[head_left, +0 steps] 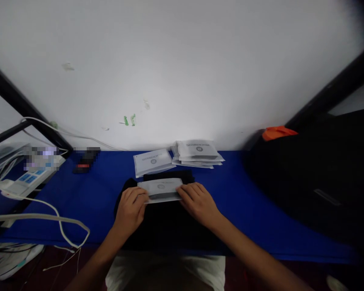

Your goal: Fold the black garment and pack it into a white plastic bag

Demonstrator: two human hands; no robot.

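My left hand (132, 208) grips the left end of a frosted plastic pouch (162, 188) with a printed logo and something dark inside. The pouch's right end is between the fingers of my right hand (200, 202). Black cloth (172, 226) lies beneath both hands, and a rolled dark piece shows just behind the pouch. Farther back, a similar flat pouch (154, 161) rests on the blue tabletop (230, 194). Beside it on the right is a stack of the same pouches (197, 151).
On the left lie a white power strip (27, 182) and loose white cables (60, 220). A dark object with a red band (86, 161) sits near the wall. A big black bag (315, 173) with an orange piece (279, 132) on top fills the right side.
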